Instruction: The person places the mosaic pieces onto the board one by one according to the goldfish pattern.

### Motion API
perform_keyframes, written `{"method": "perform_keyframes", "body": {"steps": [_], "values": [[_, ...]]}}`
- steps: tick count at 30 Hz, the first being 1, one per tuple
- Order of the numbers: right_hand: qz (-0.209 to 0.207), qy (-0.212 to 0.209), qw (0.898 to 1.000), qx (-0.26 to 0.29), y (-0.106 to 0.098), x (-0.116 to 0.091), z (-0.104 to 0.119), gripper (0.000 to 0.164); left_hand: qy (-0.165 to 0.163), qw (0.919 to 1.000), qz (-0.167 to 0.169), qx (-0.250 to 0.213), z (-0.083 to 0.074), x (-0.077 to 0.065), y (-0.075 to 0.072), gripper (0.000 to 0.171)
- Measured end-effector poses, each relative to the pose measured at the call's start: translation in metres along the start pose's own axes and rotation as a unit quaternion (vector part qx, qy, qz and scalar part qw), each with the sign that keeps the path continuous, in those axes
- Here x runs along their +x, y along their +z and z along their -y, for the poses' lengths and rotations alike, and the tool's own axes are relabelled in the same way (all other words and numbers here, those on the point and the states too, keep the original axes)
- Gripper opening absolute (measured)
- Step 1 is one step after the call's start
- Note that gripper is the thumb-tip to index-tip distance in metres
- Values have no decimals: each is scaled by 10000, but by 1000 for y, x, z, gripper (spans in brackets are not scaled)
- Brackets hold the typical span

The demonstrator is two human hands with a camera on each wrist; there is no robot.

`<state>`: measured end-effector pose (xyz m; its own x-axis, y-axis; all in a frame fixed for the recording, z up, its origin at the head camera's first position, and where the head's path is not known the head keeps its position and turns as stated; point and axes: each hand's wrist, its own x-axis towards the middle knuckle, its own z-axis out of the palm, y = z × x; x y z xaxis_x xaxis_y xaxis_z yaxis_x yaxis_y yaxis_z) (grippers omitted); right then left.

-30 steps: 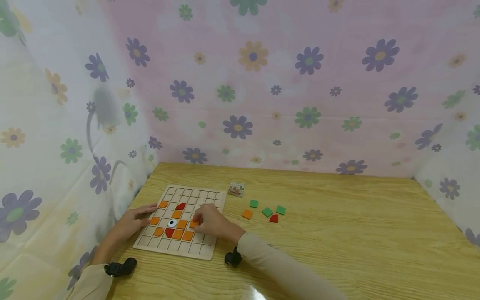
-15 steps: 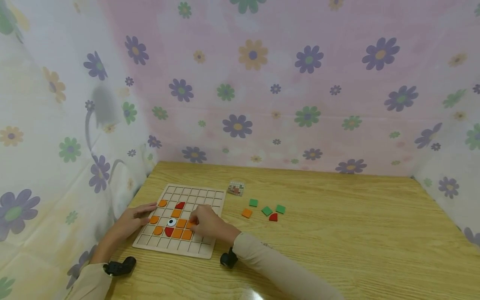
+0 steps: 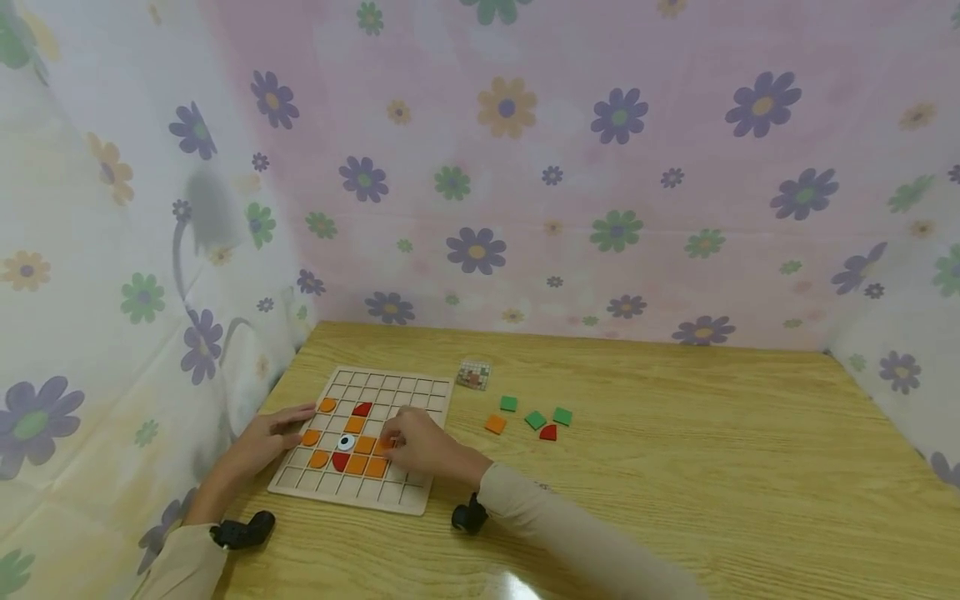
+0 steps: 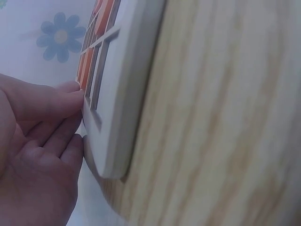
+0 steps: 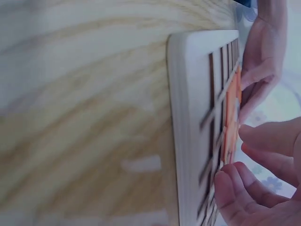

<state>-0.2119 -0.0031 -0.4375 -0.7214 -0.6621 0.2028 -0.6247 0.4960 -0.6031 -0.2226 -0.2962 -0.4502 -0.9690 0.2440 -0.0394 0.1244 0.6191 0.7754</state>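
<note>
A wooden grid board [image 3: 378,492] lies at the table's left side. In its cells sit orange square tiles [image 3: 356,465], orange rounded tiles [image 3: 318,459], red tiles [image 3: 363,409] and a round eye tile [image 3: 345,442]. My right hand [image 3: 423,443] is over the board and pinches an orange tile [image 3: 383,444] at the right end of the eye's row; the fingers partly cover it. In the right wrist view, my right fingertips [image 5: 225,181] are down at the board's surface. Fairly straight fingers of my left hand [image 3: 262,442] rest against the board's left edge.
Right of the board lie several loose tiles: green squares [image 3: 535,419], an orange square [image 3: 495,424] and a red quarter-round tile [image 3: 548,432]. A small pattern card [image 3: 474,375] is behind them. Flowered cloth [image 3: 555,167] stands behind and on both sides of the table [image 3: 675,467].
My right hand shifts slightly at the same spot on the board, keeping the orange tile partly covered. My left hand stays at the board's edge. The loose tiles have not moved.
</note>
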Motion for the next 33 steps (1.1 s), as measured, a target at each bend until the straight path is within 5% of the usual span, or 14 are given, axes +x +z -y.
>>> {"method": "perform_keyframes", "body": {"steps": [15,22,33], "values": [[676,200,9968,382,-46,-38,-21,22,-76,9999,-44,-67,-2,1,-1,45],[837,-12,9961,268,-56,-59,-34,27,-1,10000,-63,51,-2,0,-1,45],[1027,300,9936,373,-59,-82,-43,38,-19,10000,-64,25,-1,-1,1,44]]}}
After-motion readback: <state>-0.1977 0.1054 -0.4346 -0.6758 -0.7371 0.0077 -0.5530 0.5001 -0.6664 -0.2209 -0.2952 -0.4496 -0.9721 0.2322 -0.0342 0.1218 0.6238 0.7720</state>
